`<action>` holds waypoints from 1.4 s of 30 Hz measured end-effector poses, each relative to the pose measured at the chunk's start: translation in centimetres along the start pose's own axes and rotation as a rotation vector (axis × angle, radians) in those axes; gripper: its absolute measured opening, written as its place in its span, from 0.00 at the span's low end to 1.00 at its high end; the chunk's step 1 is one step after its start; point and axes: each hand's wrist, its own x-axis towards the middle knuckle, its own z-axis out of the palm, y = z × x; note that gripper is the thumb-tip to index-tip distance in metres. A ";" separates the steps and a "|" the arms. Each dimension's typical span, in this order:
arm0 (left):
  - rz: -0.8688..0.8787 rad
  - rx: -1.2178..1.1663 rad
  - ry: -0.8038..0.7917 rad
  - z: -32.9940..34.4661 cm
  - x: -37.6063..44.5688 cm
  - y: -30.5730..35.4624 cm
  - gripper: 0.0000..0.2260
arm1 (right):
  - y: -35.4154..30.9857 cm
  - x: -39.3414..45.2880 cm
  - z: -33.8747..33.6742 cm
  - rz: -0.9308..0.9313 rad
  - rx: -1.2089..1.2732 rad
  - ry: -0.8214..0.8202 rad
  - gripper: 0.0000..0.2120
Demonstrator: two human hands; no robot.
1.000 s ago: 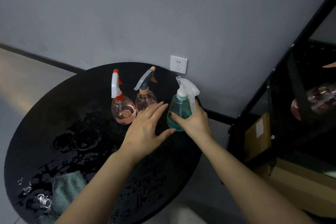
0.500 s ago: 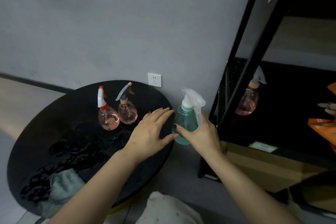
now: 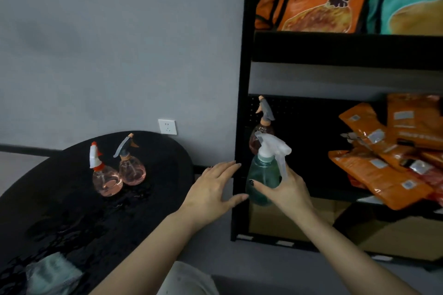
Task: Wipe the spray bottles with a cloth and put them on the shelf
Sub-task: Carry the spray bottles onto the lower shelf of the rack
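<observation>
Grey wall, black round counter (image 3: 72,213) at lower left, wet; black shelf (image 3: 242,127) at right. Right hand (image 3: 285,189) wraps the green spray bottle (image 3: 262,175) at centre frame, upright and level with the middle shelf, likely bound for the spot beside the pink bottle (image 3: 260,132) there. Left hand (image 3: 213,189) open, fingers spread, just beside, holding nothing. Two pink bottles (image 3: 119,172) remain on the counter; cloth (image 3: 51,275) lies at lower left, within reach for them.

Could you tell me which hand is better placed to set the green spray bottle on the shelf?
The right hand: it already grips the green spray bottle in front of the shelf, beside the pink bottle standing there. The left hand hangs open and holds nothing.
</observation>
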 end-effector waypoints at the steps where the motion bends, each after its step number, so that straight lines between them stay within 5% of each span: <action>1: 0.013 -0.006 -0.002 0.1 0.5 0.6 0.31 | 0.6 0.2 -0.6 0.016 -0.007 0.004 0.36; 22: 0.049 -0.064 -0.083 5.5 11.9 3.5 0.32 | 11.7 12.1 -3.1 0.186 -0.017 0.085 0.32; 42: 0.051 -0.077 -0.112 7.1 14.6 1.5 0.32 | 13.3 16.3 0.6 0.391 0.026 0.106 0.32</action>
